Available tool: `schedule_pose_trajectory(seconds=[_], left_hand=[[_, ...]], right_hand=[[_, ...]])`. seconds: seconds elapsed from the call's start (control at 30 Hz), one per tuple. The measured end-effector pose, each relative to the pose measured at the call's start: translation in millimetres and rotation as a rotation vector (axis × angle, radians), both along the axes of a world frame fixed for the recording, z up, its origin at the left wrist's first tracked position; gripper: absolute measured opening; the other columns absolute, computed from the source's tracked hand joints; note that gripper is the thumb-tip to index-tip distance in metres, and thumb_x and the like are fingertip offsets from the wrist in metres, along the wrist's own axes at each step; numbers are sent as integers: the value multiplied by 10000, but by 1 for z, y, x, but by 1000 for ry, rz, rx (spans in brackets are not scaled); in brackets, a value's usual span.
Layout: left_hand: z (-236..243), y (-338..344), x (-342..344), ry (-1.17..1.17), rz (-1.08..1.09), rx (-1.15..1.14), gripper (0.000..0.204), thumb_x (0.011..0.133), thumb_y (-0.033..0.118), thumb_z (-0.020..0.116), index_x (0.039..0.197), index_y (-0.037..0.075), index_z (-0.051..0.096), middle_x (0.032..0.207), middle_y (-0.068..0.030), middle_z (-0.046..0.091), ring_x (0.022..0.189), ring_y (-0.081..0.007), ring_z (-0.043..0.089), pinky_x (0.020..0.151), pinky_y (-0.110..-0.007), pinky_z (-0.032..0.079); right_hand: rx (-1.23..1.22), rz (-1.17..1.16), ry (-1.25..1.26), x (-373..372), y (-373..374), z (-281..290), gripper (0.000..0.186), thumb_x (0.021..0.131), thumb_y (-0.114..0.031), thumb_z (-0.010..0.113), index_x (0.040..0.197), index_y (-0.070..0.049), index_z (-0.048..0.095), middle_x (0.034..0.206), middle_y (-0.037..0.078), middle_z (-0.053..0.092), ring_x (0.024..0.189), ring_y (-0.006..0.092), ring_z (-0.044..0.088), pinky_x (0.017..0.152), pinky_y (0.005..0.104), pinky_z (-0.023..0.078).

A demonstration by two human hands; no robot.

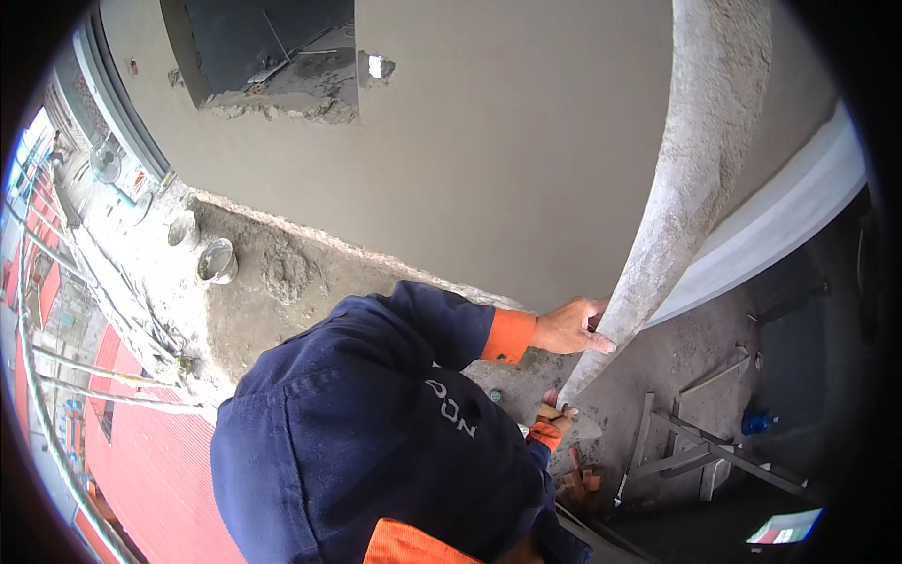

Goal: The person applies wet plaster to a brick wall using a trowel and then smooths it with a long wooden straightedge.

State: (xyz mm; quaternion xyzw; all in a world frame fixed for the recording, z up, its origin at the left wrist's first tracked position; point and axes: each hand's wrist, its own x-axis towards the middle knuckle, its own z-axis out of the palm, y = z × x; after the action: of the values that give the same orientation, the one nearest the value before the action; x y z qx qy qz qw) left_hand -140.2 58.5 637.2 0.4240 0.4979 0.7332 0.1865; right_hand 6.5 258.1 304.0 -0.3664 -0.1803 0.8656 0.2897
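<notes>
A long, pale board (pixel 691 141) crusted with plaster slants from the top of the picture down to my hands, close in front of a smooth grey-beige wall (pixel 489 141). Near its narrow-looking lower part, my left hand (pixel 567 326) grips it, thumb on the face and fingers partly hidden behind. My right hand (pixel 556 415) is closed around the board lower down; its fingers show only in part. Both sleeves are navy with orange cuffs. My jacket (pixel 366 432) hides much of the ground below.
Two buckets (pixel 218 261) and a mortar heap (pixel 287 273) lie along the wall's foot. Wooden frames (pixel 695 442), broken red bricks (pixel 583 477) and a blue bottle (pixel 756 422) sit at lower right. A rough wall opening (pixel 282 56) is upper left; poles (pixel 103 371) stand over a red roof (pixel 155 451).
</notes>
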Motion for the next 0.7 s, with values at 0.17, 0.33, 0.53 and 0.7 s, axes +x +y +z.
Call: schedule_pose_trajectory(seconds=[0.17,0.33,0.53,0.7], left_hand=[[-16,-192,-28,-211,61,-42,467,784,112,732,1179,8,506,1099,-70,600,995,-126,561,852,-299,484],[-58,-384,-25,-180,326,-54,548,744,171,773,1200,38,500,1092,-55,601,993,-166,573,857,-336,478],[-81,-527,-13,-434,899,244,579,761,215,761,1192,36,418,1042,-109,591,941,-229,618,766,-360,532],[-84,-585,-38,-538,1367,234,390,828,237,687,1094,67,458,916,-40,559,798,-140,593,599,-296,518]], right_hand=[[48,227,76,-54,-71,-13,689,852,-602,466,1175,7,469,1064,193,587,934,324,599,832,470,519],[115,174,-266,-86,-197,-22,529,868,-460,569,1127,-6,483,1017,148,602,881,309,596,815,474,515],[-18,273,-370,-114,-328,-22,399,845,-326,637,1088,-40,501,1022,115,582,890,289,583,779,486,517],[49,243,-241,-145,-407,17,389,838,-317,646,1075,-44,504,988,105,578,859,289,580,770,465,518]])
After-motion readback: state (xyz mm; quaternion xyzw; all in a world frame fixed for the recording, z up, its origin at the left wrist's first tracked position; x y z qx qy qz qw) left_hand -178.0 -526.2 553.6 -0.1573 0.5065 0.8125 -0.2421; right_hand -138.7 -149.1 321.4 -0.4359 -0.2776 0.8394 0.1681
